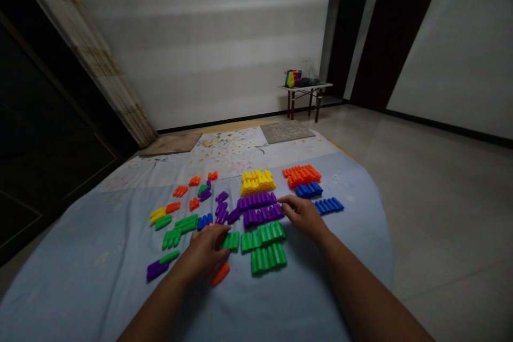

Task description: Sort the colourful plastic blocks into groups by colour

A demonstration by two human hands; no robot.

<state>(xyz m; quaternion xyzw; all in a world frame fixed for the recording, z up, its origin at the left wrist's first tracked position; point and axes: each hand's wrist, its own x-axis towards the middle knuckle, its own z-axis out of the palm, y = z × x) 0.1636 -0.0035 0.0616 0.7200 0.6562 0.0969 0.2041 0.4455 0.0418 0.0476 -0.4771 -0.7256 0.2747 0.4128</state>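
Note:
My left hand (pixel 208 246) is low over the cloth. Its thumb and fingers close around the ends of a short row of green tube-like plastic pieces (pixel 231 241), with orange pieces (pixel 220 274) partly under and below it. At the right end of the upper purple row (pixel 256 201), my right hand (pixel 302 215) has its index finger and thumb slightly apart, fingertips against or just beside the row. A second purple row (pixel 263 215) lies below. Nearer to me are larger green rows (pixel 268 258). Between the right hand and the cloth, some blue pieces are hidden.
Stacked yellow rows (pixel 257 181), orange rows (pixel 302 175) and blue rows (pixel 308 190) lie beyond the hands. Loose small groups, such as green pieces (pixel 186 223), spread to the left. The blue cloth (pixel 340 278) covers a round-edged table; a small side table (pixel 304 87) stands by the wall.

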